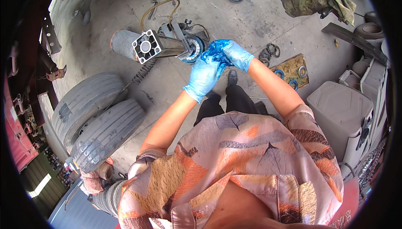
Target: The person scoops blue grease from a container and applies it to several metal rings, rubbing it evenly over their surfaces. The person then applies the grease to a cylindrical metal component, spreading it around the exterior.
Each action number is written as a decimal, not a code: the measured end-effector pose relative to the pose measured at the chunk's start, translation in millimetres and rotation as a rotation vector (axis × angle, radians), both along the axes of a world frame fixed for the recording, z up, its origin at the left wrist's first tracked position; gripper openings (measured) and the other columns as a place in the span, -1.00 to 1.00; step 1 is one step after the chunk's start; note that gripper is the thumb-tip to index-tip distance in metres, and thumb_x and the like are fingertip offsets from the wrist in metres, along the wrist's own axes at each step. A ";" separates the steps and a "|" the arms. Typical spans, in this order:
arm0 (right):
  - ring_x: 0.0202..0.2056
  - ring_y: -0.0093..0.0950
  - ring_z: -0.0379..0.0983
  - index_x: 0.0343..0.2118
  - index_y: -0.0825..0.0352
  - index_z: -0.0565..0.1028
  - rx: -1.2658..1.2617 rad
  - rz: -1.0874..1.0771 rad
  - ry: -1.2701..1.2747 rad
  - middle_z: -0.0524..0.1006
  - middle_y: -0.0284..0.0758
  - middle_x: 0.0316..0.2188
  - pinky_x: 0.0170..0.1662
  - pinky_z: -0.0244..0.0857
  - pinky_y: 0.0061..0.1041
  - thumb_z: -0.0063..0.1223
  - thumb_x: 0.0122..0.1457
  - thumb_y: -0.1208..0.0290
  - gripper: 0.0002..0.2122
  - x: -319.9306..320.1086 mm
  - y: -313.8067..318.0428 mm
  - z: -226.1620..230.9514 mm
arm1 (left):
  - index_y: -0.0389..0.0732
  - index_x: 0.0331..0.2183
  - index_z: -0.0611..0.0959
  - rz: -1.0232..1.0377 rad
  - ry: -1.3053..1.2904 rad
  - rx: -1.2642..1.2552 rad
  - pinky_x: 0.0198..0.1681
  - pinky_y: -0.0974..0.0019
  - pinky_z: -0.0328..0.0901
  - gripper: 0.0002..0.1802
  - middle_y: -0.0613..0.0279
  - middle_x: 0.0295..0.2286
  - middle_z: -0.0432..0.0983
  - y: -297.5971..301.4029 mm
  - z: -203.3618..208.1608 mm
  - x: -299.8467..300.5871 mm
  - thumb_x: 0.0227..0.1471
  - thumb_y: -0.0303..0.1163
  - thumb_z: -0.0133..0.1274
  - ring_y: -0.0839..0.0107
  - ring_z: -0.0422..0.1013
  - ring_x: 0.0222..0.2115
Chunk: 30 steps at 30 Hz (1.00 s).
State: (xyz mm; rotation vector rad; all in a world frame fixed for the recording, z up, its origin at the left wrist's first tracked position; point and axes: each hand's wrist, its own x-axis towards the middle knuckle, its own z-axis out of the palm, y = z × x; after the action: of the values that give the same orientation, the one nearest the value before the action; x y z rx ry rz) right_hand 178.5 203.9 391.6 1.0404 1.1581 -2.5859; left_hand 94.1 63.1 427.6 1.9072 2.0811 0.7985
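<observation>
Glossy blue grease [216, 54] smears our blue-gloved left hand [204, 74] and right hand [236, 54], whose grip we cannot tell, while on the brown cardboard [289, 66] two blue-smeared metal rings [279, 71] look done and one bare-looking ring [299, 71] near its right edge seems left.

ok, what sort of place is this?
Probably a vehicle repair workshop: two large, worn tyres stand on the grey floor, and loose ring-shaped parts lie on a stained board.

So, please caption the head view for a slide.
Smeared, gloved left hand and right hand meet beside a metal assembly.
</observation>
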 end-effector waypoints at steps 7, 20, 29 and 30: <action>-0.51 -0.61 0.49 -0.28 0.28 0.58 -0.109 -0.006 -0.020 0.58 -0.38 -0.45 -0.50 0.36 -0.62 0.10 0.17 0.37 -0.86 -13.6 -36.4 3.8 | -0.12 -0.24 0.68 0.162 -0.156 0.172 -0.19 0.20 0.39 -0.72 0.16 -0.26 0.59 -61.7 12.0 -15.7 -0.10 -0.44 0.24 0.14 0.49 -0.25; -0.60 -0.73 0.18 -0.25 0.24 0.60 0.440 0.630 -0.011 0.48 -0.55 -0.54 -0.55 0.07 -0.66 0.16 0.17 0.09 -0.71 -42.9 -87.9 87.0 | -0.23 -0.38 0.63 0.490 -0.479 -0.180 -0.36 0.39 0.37 -0.65 0.27 -0.49 0.58 -114.5 58.7 -65.5 -0.24 -0.34 0.42 0.57 0.43 -0.50; -0.55 -0.70 0.34 -0.17 0.26 0.56 -0.066 0.264 0.151 0.49 -0.48 -0.48 -0.51 0.20 -0.70 0.11 0.21 0.27 -0.78 -43.3 -93.6 96.9 | -0.27 -0.14 0.60 0.298 -1.687 -0.055 -0.23 0.37 0.42 -0.72 0.20 -0.28 0.59 -145.4 59.4 -94.9 0.12 -0.37 0.12 0.42 0.51 -0.34; -0.48 -0.66 0.41 -0.17 0.29 0.56 -0.091 0.224 0.179 0.53 -0.42 -0.41 -0.44 0.29 -0.68 0.09 0.22 0.29 -0.79 -44.6 -93.9 101.2 | -0.24 -0.13 0.59 0.279 -1.795 -0.016 -0.24 0.37 0.42 -0.72 0.20 -0.27 0.59 -149.4 58.4 -95.8 0.14 -0.33 0.10 0.41 0.51 -0.34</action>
State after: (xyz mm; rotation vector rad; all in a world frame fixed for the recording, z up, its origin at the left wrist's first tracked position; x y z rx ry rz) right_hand 133.9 110.0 492.8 0.6312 1.1104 -2.5647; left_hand -1.7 -86.3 486.0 0.2348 1.0103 1.5815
